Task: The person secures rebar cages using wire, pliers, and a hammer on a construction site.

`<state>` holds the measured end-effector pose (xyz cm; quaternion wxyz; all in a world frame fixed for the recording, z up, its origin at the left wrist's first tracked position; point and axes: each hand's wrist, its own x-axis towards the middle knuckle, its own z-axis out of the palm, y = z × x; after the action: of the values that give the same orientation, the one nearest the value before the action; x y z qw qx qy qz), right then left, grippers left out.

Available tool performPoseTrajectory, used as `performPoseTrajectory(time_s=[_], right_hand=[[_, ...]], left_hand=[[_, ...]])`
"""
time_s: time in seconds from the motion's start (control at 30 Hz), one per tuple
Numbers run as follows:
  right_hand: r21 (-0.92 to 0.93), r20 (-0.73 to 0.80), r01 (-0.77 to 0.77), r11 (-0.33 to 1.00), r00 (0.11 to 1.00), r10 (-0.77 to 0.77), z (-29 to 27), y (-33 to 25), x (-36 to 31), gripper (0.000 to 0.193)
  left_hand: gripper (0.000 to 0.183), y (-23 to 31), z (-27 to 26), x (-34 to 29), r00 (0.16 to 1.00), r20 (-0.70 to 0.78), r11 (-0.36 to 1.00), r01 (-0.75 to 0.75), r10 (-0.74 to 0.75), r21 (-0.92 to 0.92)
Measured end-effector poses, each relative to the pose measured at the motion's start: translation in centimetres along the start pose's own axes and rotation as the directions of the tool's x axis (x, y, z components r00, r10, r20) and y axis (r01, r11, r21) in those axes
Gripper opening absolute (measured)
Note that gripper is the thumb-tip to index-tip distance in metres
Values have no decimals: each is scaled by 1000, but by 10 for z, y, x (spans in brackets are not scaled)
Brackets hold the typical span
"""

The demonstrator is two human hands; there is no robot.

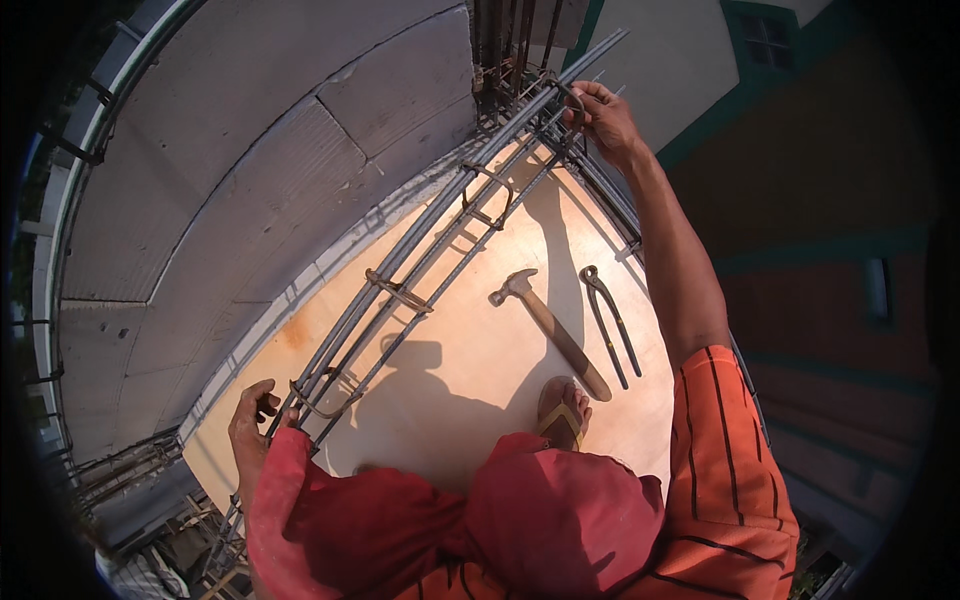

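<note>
A rebar cage (400,252) of long steel bars with square stirrups runs diagonally from lower left to upper right. My left hand (252,420) is at its lower end, fingers and thumb curled around the bars beside the end stirrup (318,408). At the far end, my right hand (606,118) is closed on a stirrup (574,108), its fingers bent round the thin rod. More stirrups, one (398,292) near the middle and another (487,193) farther up, sit around the bars. Part of my left palm is hidden by the red trouser leg.
A claw hammer (553,333) and pincers (608,325) lie on the pale board (470,365) beside my sandaled foot (562,412). A grey block wall (260,170) rises at the left. Upright rebar (508,50) stands at the far end; scrap wood (190,535) lies lower left.
</note>
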<state>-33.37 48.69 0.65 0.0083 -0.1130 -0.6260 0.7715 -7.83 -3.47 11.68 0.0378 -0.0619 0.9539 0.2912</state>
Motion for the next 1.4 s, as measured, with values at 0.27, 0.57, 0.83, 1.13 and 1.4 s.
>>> performPoseTrajectory(time_s=[0.27,0.57,0.83,1.13,1.4], right_hand=[[90,-89,-101,991,990,109,30,11,19,15],[352,-5,-63,934,998,70,35,30,8,14],[308,-84,-24,951,995,53,38,29,5,14],[318,-124,15,948,992,26,42,26,3,12],[237,-90,0,972,996,22,33,29,7,18]], left_hand=[[23,148,18,128,823,249,821,-552,510,144],[31,305,197,272,703,172,724,-676,690,-137],[18,310,227,289,627,155,640,-767,763,-45],[12,289,225,279,622,-17,619,-781,783,-78],[23,275,226,246,762,34,759,-638,647,-132]])
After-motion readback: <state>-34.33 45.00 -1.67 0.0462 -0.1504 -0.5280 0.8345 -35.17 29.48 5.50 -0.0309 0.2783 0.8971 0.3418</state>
